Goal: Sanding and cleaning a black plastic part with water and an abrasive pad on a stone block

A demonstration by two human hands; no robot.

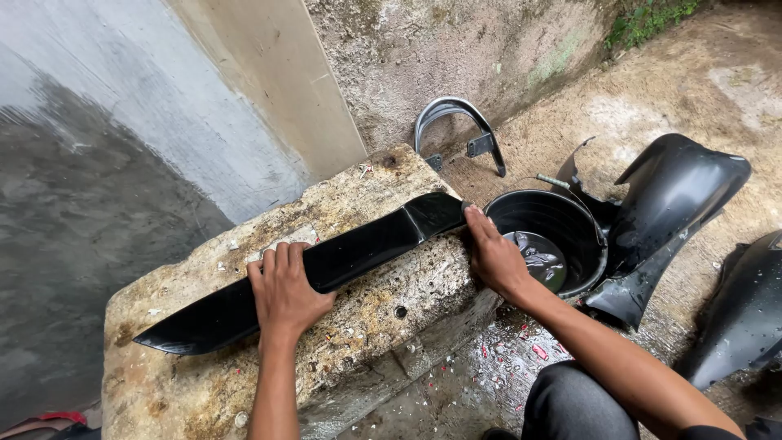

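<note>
A long glossy black plastic panel (358,248), pointed at its left end, lies across a worn, stained concrete block (383,314). My left hand (283,293) presses flat on the panel's middle, fingers spread over its upper edge. At the panel's right end, near the block's edge, my right hand (491,254) rests with its fingertips touching the panel. Neither hand is closed around it.
A black bucket (582,220) with dark water and a cloth stands right of the block. Black curved body panels (668,204) lean beyond it, another one (745,314) at far right. A grey metal grab bar (456,122) leans on the rough wall. Wet ground with debris lies below.
</note>
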